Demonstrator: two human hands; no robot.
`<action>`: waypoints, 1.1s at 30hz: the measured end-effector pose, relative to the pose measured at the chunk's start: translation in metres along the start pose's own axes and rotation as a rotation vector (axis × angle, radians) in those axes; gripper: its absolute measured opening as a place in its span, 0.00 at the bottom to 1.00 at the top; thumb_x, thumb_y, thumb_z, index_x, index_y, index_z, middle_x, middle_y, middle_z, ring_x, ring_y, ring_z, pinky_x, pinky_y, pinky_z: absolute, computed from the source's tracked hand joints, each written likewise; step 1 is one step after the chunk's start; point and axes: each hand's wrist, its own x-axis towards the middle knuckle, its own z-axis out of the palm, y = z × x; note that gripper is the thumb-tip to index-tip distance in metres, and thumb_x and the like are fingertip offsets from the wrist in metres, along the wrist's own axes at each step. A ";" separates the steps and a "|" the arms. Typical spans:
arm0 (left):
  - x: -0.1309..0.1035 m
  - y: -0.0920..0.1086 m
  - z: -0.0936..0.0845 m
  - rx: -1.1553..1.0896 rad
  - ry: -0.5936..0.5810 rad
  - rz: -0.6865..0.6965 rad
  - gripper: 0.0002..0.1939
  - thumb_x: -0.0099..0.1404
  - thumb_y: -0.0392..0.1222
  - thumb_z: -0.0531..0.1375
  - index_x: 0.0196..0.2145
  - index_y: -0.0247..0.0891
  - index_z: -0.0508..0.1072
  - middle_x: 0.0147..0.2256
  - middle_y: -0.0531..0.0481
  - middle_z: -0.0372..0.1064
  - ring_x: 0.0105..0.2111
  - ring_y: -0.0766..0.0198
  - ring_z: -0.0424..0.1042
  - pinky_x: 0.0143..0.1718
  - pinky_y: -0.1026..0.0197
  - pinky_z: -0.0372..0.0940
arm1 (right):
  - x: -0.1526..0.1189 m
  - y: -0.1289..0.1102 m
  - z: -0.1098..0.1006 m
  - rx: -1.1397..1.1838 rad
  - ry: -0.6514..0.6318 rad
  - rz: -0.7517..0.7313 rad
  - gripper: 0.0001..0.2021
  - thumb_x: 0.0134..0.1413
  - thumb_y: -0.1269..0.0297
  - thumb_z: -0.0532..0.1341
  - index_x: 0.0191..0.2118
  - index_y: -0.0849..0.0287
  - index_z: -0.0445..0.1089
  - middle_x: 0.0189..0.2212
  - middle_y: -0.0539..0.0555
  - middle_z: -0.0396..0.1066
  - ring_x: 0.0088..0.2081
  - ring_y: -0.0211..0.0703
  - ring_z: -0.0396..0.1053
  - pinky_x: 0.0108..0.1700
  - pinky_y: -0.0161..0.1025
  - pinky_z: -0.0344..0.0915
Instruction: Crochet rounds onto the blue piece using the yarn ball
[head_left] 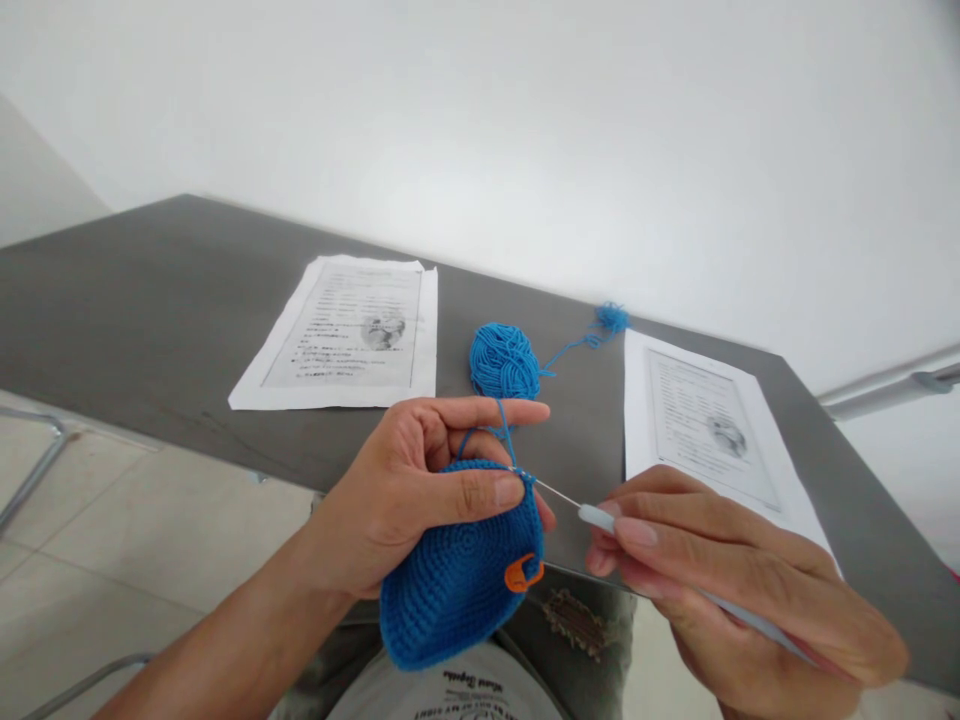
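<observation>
One blue crochet piece (457, 600), held up at the near edge of the table (112, 300). Step in hand looks like a single stitch on its top edge. To do it well, I'd judge: strand (506, 432) lightly taut over the index finger, fabric pinched close to the working spot, hook (598, 517) slid under the loop without splitting the yarn, tip turned down before drawing back. Slack from the ball of yarn (502, 360) should help even tension.

Left hand (420, 490): nearly closed, thumb pressing the piece against fingers behind, index finger stretched out. Right hand (727, 565): closed on the hook's pale handle. Hook tip meets the edge just beside the left thumb; whether through a stitch, too small to tell. Orange clip (516, 575) on the piece's right edge.
</observation>
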 end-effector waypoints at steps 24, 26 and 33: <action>0.001 0.006 -0.012 0.139 -0.042 -0.094 0.20 0.61 0.32 0.76 0.51 0.34 0.85 0.29 0.46 0.85 0.27 0.64 0.83 0.30 0.69 0.75 | 0.016 -0.025 -0.031 -0.092 -0.247 0.230 0.11 0.69 0.72 0.66 0.52 0.54 0.82 0.40 0.56 0.85 0.42 0.48 0.84 0.42 0.40 0.83; 0.001 0.006 -0.011 0.149 -0.047 -0.100 0.19 0.61 0.33 0.76 0.51 0.33 0.85 0.29 0.45 0.85 0.27 0.65 0.82 0.30 0.70 0.74 | 0.012 -0.030 -0.026 -0.057 -0.146 0.339 0.10 0.69 0.69 0.68 0.51 0.51 0.83 0.38 0.55 0.85 0.38 0.47 0.83 0.40 0.40 0.83; -0.001 0.006 -0.014 0.143 -0.090 -0.092 0.18 0.63 0.35 0.76 0.51 0.35 0.85 0.29 0.48 0.85 0.29 0.64 0.84 0.31 0.69 0.74 | 0.005 -0.015 -0.012 0.440 0.014 0.568 0.08 0.65 0.63 0.72 0.48 0.51 0.86 0.27 0.53 0.81 0.24 0.40 0.78 0.23 0.32 0.76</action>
